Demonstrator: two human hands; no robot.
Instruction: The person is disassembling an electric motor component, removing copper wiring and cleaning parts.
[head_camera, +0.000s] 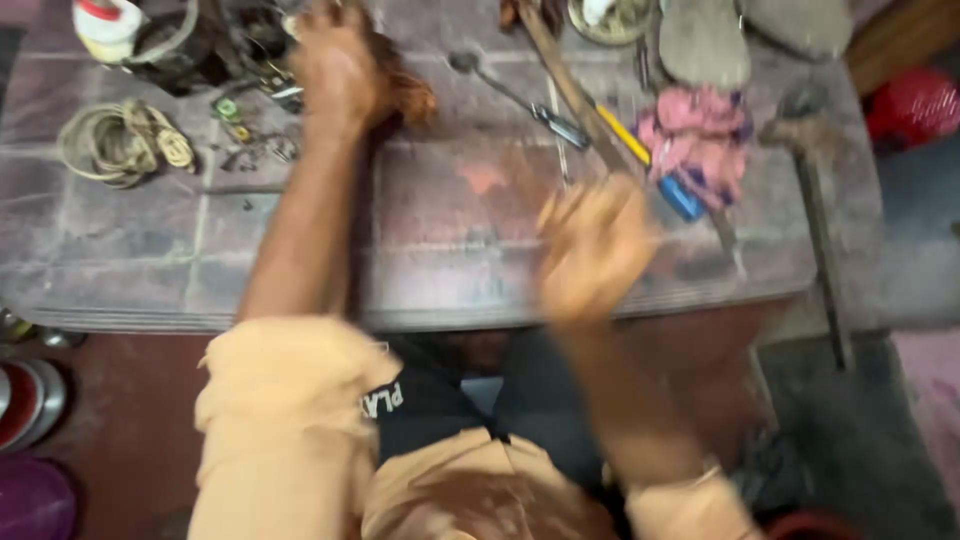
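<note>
— Hands were seen at different depths: the right hand (592, 245) was raised nearest the camera, over the front of the bench (440, 250), too blurred for its grip to be told.

— Was anything held in it?

— That could not be told; a long wooden handle (575, 95) ran just behind it, but contact could not be confirmed.

— And the other hand?

— The left hand (335, 70) was stretched far across the bench, arm nearly straight, sleeve rolled above the elbow. Its fingers were curled down over a reddish-brown lump (405, 98) at the far edge, which appeared to be gripped, though blur left this uncertain.

— Which step was judged to be in hand?

— A fetching step, it was judged: the lump was being taken up from among the clutter. A firm grip and a clear lift would be called for, since small metal parts (255, 145) lay just beside it.

— What else was noted farther out?

— A coil of rope (122, 142) was lying left, a pink rag (700, 135) and a blue-handled tool (680, 197) right, with a hammer (805, 150) beyond them.
</note>
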